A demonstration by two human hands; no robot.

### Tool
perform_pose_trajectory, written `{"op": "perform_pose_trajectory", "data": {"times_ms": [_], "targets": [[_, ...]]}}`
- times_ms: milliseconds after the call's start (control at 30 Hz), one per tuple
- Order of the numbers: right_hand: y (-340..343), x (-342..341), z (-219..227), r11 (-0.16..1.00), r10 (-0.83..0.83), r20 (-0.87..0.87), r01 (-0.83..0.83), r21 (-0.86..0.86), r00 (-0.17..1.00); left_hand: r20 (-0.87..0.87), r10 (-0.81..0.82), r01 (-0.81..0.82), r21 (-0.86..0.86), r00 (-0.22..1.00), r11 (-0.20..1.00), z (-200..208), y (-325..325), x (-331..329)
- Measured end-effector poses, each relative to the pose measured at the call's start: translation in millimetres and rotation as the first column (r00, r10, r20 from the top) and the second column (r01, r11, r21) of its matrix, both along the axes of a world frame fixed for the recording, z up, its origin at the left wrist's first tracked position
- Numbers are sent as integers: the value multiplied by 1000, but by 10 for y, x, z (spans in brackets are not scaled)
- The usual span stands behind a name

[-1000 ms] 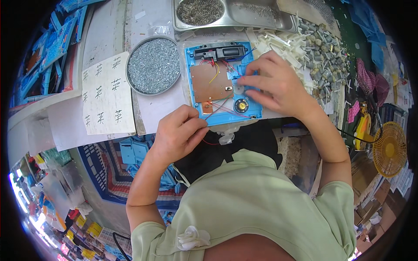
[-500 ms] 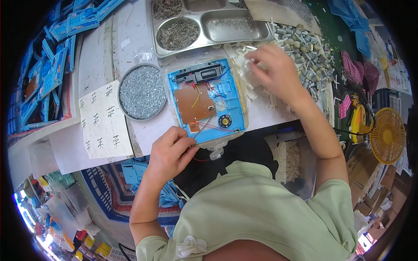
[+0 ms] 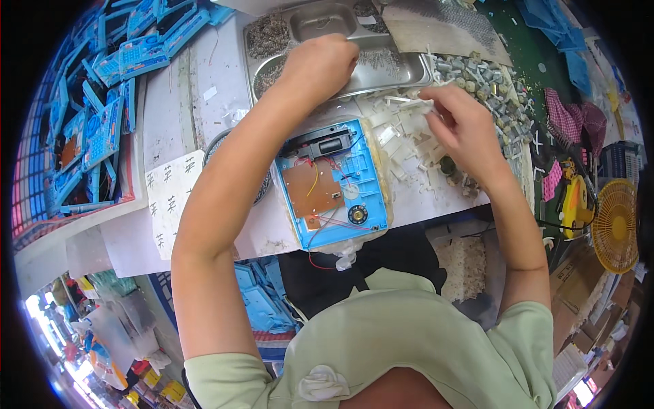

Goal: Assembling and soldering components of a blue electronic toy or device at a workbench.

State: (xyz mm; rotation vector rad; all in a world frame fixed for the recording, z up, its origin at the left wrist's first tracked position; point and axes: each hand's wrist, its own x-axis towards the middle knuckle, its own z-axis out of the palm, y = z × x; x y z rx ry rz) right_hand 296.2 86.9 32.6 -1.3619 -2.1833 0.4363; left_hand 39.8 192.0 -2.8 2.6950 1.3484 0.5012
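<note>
An opened blue plastic casing (image 3: 371,170) lies on the table before me, with a brown circuit board (image 3: 310,191), a round speaker (image 3: 357,215) and thin wires inside. My left hand (image 3: 321,68) is over the metal compartment tray (image 3: 368,87), fingers curled down; their tips, and anything in them, are hidden. My right hand (image 3: 466,129) is at the pile of white plastic parts (image 3: 392,140) right of the casing. Its thumb and forefinger close round one slim white plastic part (image 3: 407,103).
Small metal springs (image 3: 269,35) fill tray compartments. A round tin (image 3: 216,146) is mostly behind my left forearm. Grey motor-like parts (image 3: 487,85) are heaped at right, beside a yellow fan (image 3: 614,225). Blue casings (image 3: 102,136) crowd the left; a marked paper sheet (image 3: 170,198) lies nearer.
My left hand has left the casing's lower edge and reached up over the metal tray. My right hand has come slightly lower and right among the white parts. The whole view has shifted somewhat.
</note>
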Motion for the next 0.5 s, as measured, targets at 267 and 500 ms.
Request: {"op": "perform_pose_trajectory", "data": {"times_ms": [267, 500], "targets": [[-352, 341, 115, 876, -272, -520, -15, -482, 809, -190, -54, 58, 12, 980, 998, -20, 144, 249], [-570, 34, 220, 973, -226, -711, 127, -191, 666, 606, 256, 166, -552, 753, 817, 630, -1091, 68]]}}
